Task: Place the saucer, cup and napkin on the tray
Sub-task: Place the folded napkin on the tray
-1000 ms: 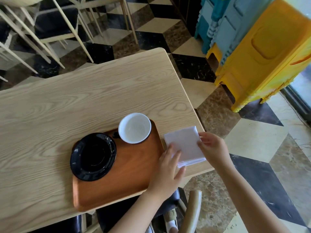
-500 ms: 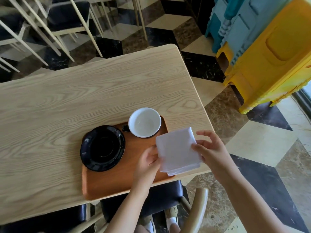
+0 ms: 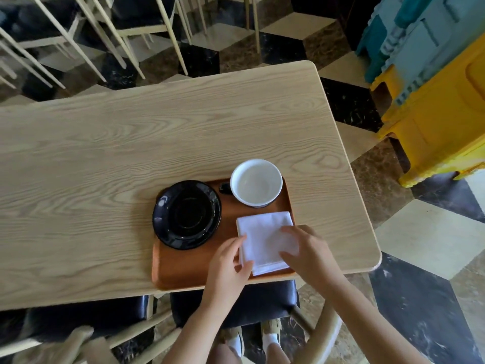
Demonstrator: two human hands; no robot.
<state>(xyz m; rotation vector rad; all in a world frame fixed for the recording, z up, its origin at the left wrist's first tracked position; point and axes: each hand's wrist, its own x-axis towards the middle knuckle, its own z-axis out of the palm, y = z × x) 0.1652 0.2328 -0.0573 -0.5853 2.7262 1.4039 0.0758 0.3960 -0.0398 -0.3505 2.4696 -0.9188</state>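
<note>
A brown wooden tray point(image 3: 189, 269) lies at the table's near edge. On its left part rests a black saucer point(image 3: 186, 214). A white-lined cup point(image 3: 256, 183) with a dark handle stands at its far right corner. A folded white napkin point(image 3: 265, 237) lies flat on the tray's right side, below the cup. My left hand point(image 3: 227, 264) touches the napkin's left edge with its fingertips. My right hand point(image 3: 308, 254) rests on the napkin's right part, fingers spread over it.
The light wooden table point(image 3: 131, 143) spreads far and left of the tray. Black-seated chairs point(image 3: 252, 303) sit under the near edge. More chairs point(image 3: 105, 30) stand beyond the table. Yellow and blue plastic stools point(image 3: 433, 82) are stacked at right.
Both hands carried the napkin leftward from the table's right edge and laid it flat on the tray. The saucer and cup stayed put.
</note>
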